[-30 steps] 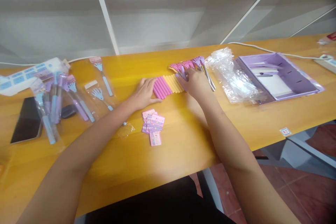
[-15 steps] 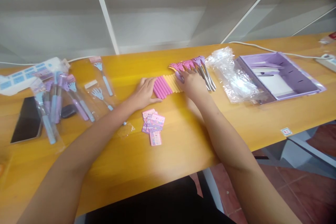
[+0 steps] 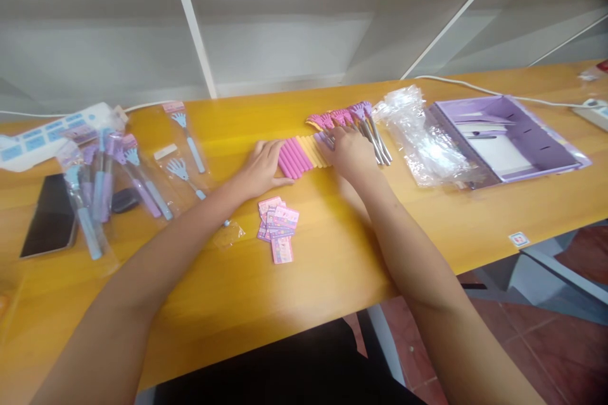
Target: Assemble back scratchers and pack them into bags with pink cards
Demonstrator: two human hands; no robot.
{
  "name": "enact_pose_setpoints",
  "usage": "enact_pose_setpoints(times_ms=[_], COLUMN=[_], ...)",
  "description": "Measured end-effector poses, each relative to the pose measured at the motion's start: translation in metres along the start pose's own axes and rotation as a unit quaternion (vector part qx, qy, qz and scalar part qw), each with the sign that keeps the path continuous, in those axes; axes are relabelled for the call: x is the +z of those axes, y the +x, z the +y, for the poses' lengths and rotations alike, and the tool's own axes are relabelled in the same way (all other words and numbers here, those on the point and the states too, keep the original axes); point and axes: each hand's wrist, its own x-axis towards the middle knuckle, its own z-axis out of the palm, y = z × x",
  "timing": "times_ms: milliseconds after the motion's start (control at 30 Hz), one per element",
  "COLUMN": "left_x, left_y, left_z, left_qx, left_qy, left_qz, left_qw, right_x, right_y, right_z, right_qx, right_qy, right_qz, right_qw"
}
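Observation:
Several pink handles [image 3: 295, 158] and yellow handles [image 3: 311, 151] lie side by side in a row on the table. My left hand [image 3: 262, 166] rests at the row's left end, thumb and fingers apart, touching the pink handles. At the right end, my right hand [image 3: 350, 150] bends over purple handles [image 3: 324, 142]; its fingertips are partly hidden, so its grip is unclear. Behind and right of it lie pink and purple hand-shaped heads [image 3: 339, 116] with metal rods [image 3: 376, 139]. A loose pile of small pink and purple cards [image 3: 280, 225] sits nearer me.
Bagged blue and purple hand-shaped sticks [image 3: 102, 174], a phone [image 3: 50, 218] and a power strip [image 3: 52, 133] are at left. Clear plastic bags [image 3: 420, 139] and an open purple box [image 3: 546, 133] stand at right. White shelving [image 3: 275, 38] runs behind the table [image 3: 323, 285].
My right hand has shifted very slightly, and more of the purple handles beside it now shows. My left hand stays at the pink handles.

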Motion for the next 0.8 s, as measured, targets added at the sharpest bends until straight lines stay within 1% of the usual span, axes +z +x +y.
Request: enact_pose_setpoints(times_ms=[133,267,433,500,533,567,600,667,733,800], left_x=[-0.001,-0.002,0.000,-0.008,-0.017,-0.031,-0.049,-0.097,-0.154,-0.207], left_y=[0.000,-0.001,-0.003,-0.001,0.000,0.001,0.002,0.001,-0.008,-0.026], left_z=[0.000,-0.001,0.001,0.005,0.008,0.010,0.013,0.017,0.018,0.013], left_qx=[-0.001,-0.004,-0.028,-0.046,-0.058,-0.071,-0.089,-0.133,-0.187,-0.279], left_qy=[-0.002,-0.003,0.002,0.013,0.021,0.031,0.044,0.067,0.073,0.077], left_qz=[0.003,0.002,-0.001,0.000,-0.001,-0.003,-0.007,-0.013,-0.002,0.035], left_qw=[1.000,1.000,1.000,0.999,0.998,0.997,0.995,0.989,0.980,0.956], right_x=[-0.004,-0.012,-0.016,-0.015,-0.014,-0.013,-0.012,-0.011,-0.011,-0.011], right_y=[0.003,0.006,0.007,0.007,0.008,0.008,0.008,0.008,0.007,0.005], right_z=[0.007,0.020,0.037,0.042,0.044,0.045,0.046,0.047,0.046,0.046], right_qx=[0.027,0.076,0.105,0.107,0.106,0.104,0.102,0.097,0.089,0.087], right_qy=[0.027,0.036,0.037,0.045,0.050,0.054,0.059,0.064,0.069,0.078], right_qz=[0.056,0.073,0.101,0.117,0.126,0.135,0.144,0.159,0.169,0.178], right_qw=[0.998,0.994,0.989,0.986,0.985,0.984,0.983,0.980,0.979,0.977])
